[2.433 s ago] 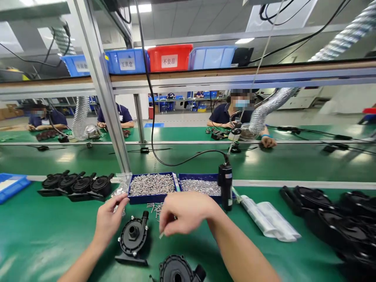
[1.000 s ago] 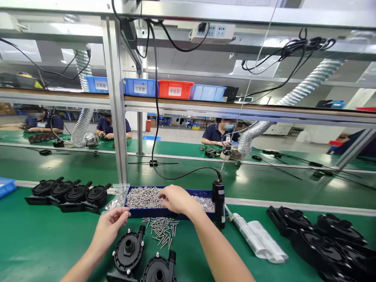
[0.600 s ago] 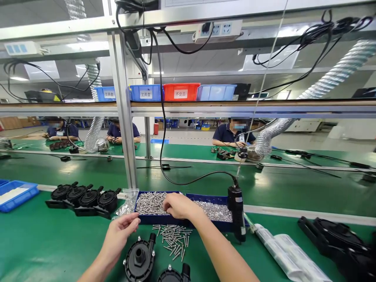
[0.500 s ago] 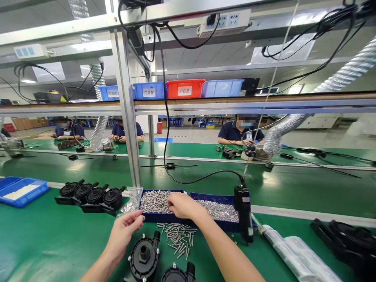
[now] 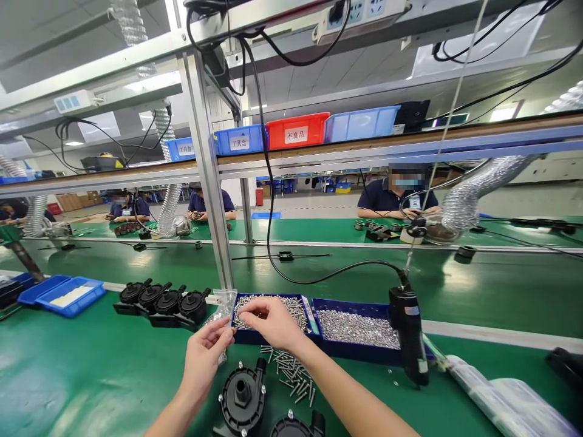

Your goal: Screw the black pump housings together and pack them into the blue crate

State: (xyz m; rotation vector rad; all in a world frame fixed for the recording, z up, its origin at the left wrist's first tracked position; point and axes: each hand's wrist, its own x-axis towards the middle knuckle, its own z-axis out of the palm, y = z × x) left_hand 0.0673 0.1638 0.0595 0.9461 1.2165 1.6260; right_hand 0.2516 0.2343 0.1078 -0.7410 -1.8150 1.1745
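My left hand [image 5: 210, 352] is closed in a pinch in front of the screw bin; anything at its fingertips is too small to name. Just to its right, my right hand [image 5: 273, 325] hovers over the front of the bin, thumb and fingers pinched together, their grip too small to make out. Long metal screws [image 5: 291, 306] fill the blue bin [image 5: 248, 335] behind the hands. More loose screws [image 5: 296, 376] lie on the green mat. Below my hands sits a black round pump housing [image 5: 241, 397] with screws standing in its rim. A second housing [image 5: 291, 428] is partly cut off.
A blue bin of small shiny hardware [image 5: 357, 328] stands to the right, with a black electric screwdriver [image 5: 410, 340] hanging before it. Several black housings [image 5: 168, 303] line up at left, by a plastic bag [image 5: 222, 306]. Wrapped tubes [image 5: 492, 394] lie right. Co-workers sit across the bench.
My right hand has moved left out of the screw heap, close to my left hand's fingertips. The view has shifted and tilted, so the bench appears farther right.
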